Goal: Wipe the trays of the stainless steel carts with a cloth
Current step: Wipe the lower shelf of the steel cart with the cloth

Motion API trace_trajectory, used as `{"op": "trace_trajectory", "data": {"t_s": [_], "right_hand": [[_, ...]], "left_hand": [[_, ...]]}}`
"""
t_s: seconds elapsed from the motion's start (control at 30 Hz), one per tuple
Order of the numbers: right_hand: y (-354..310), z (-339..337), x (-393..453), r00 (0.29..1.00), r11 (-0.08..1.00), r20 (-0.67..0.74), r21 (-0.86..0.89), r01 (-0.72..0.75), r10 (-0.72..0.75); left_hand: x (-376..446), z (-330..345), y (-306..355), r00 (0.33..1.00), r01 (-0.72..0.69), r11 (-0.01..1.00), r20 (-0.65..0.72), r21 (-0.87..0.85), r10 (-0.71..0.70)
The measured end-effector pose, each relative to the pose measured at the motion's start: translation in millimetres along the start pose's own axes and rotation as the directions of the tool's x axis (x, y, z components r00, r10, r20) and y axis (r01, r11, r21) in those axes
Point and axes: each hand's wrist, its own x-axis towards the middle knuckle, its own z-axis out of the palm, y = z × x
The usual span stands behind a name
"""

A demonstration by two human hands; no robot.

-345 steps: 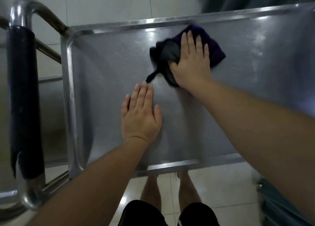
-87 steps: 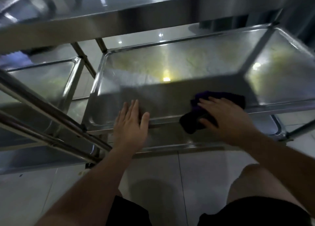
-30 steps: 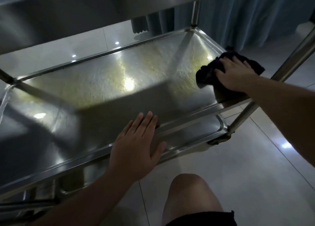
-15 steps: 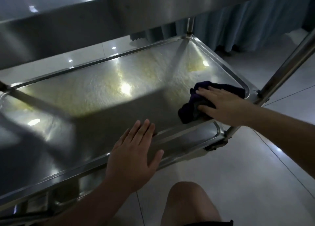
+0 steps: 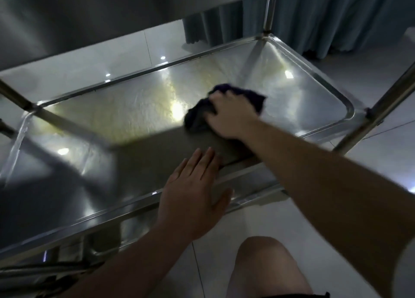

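Observation:
The middle tray [image 5: 303, 100] of a stainless steel cart fills the view, shiny with yellowish reflections. A dark purple cloth [image 5: 197, 115] lies bunched on the tray, right of its centre. My right hand [image 5: 231, 115] presses down on the cloth, fingers spread over it. My left hand [image 5: 195, 190] lies flat, fingers straight, on the tray's near rim. The blurred cloth and hand hide how the fingers lie underneath.
The upper tray [image 5: 89, 16] hangs overhead at the top of the view. Upright cart posts stand at the right [image 5: 381, 109] and far corner [image 5: 268, 12]. Blue curtains [image 5: 336, 16] hang behind. My bare knee [image 5: 265, 266] is over the tiled floor below.
My right hand has slid the cloth from the tray's right near corner leftward and away, toward the middle. My left hand stays on the near rim.

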Motion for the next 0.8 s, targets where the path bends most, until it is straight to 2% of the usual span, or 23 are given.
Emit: {"op": "trace_trajectory", "data": {"t_s": [0.07, 0.13, 0.17, 0.2, 0.27, 0.37, 0.43, 0.53, 0.6, 0.7, 0.8], "right_hand": [[-39.0, 16.6, -6.0, 0.980, 0.985, 0.097, 0.010, 0.174, -0.174], [-35.4, 16.6, -6.0, 0.964, 0.974, 0.134, 0.025, 0.227, -0.228], [-21.5, 10.5, -5.4, 0.971, 0.977, 0.109, 0.020, 0.211, -0.212], [-1.8, 1.9, -5.6, 0.985, 0.987, 0.065, 0.003, 0.162, -0.162], [55.1, -19.1, -5.6, 0.999, 0.999, -0.044, -0.014, -0.030, 0.029], [134.2, -48.7, -11.1, 0.947, 0.950, -0.091, -0.009, -0.311, 0.309], [140.8, -49.5, -11.5, 0.901, 0.903, -0.058, -0.002, -0.430, 0.429], [79.2, -26.3, -9.0, 0.865, 0.866, -0.039, -0.012, -0.501, 0.500], [10.5, -6.3, -6.7, 0.908, 0.908, 0.033, 0.005, -0.419, 0.418], [-95.4, 24.6, -7.0, 0.964, 0.986, 0.214, 0.008, -0.166, 0.161], [-139.7, 31.0, -9.0, 0.951, 1.000, 0.309, 0.010, -0.012, 0.009]], "left_hand": [[1.1, 0.9, -1.5, 1.000, -0.008, 1.000, 0.025, -0.016, 0.008], [1.2, 1.0, -1.8, 0.999, -0.008, 1.000, 0.036, -0.017, 0.008], [0.8, 0.9, -1.5, 1.000, -0.006, 1.000, 0.030, -0.017, 0.006], [0.3, 0.3, -0.9, 1.000, -0.004, 1.000, 0.023, -0.016, 0.005], [-1.7, -0.1, 0.7, 1.000, -0.008, 1.000, 0.012, -0.011, 0.008], [-2.4, 0.8, 2.1, 1.000, -0.012, 1.000, -0.019, 0.004, 0.012], [-1.3, 1.3, 3.7, 1.000, -0.004, 1.000, -0.027, 0.001, 0.005], [-1.2, 0.0, 4.6, 1.000, 0.000, 1.000, -0.024, -0.011, 0.000], [-0.3, -0.9, 4.4, 0.999, -0.015, 0.999, -0.044, -0.050, 0.013], [0.9, -6.1, 3.7, 0.999, -0.033, 0.999, -0.035, -0.030, 0.032], [-1.4, -18.8, -0.3, 0.989, -0.098, 0.995, 0.113, 0.032, 0.094]]}}
